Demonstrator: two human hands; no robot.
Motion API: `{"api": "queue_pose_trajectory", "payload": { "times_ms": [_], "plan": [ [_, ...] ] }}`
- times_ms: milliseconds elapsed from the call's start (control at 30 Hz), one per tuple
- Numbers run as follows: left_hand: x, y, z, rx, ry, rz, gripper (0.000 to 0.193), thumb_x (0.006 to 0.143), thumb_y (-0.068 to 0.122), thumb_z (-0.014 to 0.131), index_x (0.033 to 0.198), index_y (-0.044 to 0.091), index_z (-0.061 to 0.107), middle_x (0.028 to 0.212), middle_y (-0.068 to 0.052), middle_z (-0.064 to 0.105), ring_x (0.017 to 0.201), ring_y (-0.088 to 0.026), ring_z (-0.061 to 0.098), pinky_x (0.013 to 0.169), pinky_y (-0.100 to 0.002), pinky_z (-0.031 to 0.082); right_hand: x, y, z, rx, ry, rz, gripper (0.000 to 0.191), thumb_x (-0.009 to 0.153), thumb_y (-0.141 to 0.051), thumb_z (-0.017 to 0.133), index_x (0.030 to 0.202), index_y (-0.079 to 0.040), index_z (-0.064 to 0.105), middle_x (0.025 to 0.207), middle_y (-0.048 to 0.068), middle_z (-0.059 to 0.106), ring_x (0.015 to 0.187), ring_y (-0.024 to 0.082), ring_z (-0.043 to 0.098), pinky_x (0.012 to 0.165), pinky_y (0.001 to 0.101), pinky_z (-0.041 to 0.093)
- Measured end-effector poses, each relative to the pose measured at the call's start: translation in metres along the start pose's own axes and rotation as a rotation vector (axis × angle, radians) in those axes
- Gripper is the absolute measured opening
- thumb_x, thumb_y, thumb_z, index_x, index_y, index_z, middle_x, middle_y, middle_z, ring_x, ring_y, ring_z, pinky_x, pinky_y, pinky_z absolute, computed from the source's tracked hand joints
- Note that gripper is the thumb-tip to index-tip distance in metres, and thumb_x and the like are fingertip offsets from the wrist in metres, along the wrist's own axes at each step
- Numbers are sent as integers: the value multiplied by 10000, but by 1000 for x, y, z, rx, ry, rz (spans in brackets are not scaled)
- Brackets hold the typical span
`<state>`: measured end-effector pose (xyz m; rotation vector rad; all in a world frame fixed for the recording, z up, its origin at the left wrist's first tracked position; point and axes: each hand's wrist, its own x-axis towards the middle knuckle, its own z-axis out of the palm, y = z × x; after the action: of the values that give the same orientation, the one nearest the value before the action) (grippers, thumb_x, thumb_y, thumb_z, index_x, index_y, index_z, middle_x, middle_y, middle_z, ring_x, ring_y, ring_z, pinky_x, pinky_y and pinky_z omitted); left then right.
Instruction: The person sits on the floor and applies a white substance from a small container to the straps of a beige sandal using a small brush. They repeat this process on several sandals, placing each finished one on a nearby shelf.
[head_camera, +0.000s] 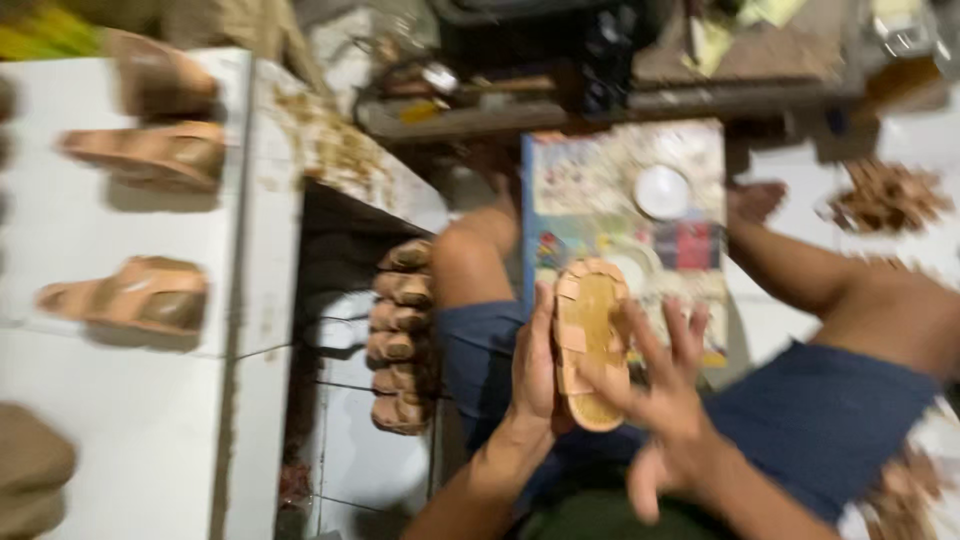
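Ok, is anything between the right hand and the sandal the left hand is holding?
Nothing visible. The left hand grips the tan sandal along its edge, and the right hand, fingers spread, lies right against its other side. The picture is blurred, so firm contact is unclear.

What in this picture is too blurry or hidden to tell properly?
- Head view, sandal: motion blur smears its straps and sole.
- Right hand: blurred, so whether its fingers touch the sandal is unclear.
- Left hand: its palm is hidden behind the sandal it holds.
- Stack of sandals: blur prevents a sure count.
- Board: its pictures are unreadable.
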<state>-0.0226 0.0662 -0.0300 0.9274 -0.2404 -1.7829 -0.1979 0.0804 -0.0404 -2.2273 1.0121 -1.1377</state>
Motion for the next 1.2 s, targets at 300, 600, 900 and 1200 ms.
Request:
{"api": "queue_pose_trajectory", "payload": {
  "times_ms": [300,600,900,1200],
  "plan": [
    [-39,84,-8,-413,143,456,784,999,683,395,1475,76,533,1349,-88,651,1199,-223,628,1029,-357,516,48,-44,88,803,77,375,1270,663,-17,809,1689,-173,77,1508,321,433,1344,376,536,1007,502,509],
    [-52,109,-100,-161,366,871,494,1022,267,506,1465,50,545,1298,-123,644,1177,-204,634,1013,-365,522,245,-125,142,766,-337,181,1185,747,42,767,1670,-173,55,1355,307,591,1168,358,664,869,451,591],
    [-66,52,-239,-17,845,564,314,931,20,624,1230,-20,710,869,-74,753,739,-137,698,672,-280,583,380,-208,248,179,-620,-297,1157,813,-176,835,1631,-185,17,1478,296,494,1271,435,577,1045,496,492],
    [-58,71,-255,279,868,608,241,915,-4,610,1115,-9,745,824,-60,756,712,-117,682,655,-259,536,385,-200,244,203,-616,-332,1136,833,-184,840,1632,-163,32,1446,272,540,1277,419,575,1033,488,482]
  ]
}}
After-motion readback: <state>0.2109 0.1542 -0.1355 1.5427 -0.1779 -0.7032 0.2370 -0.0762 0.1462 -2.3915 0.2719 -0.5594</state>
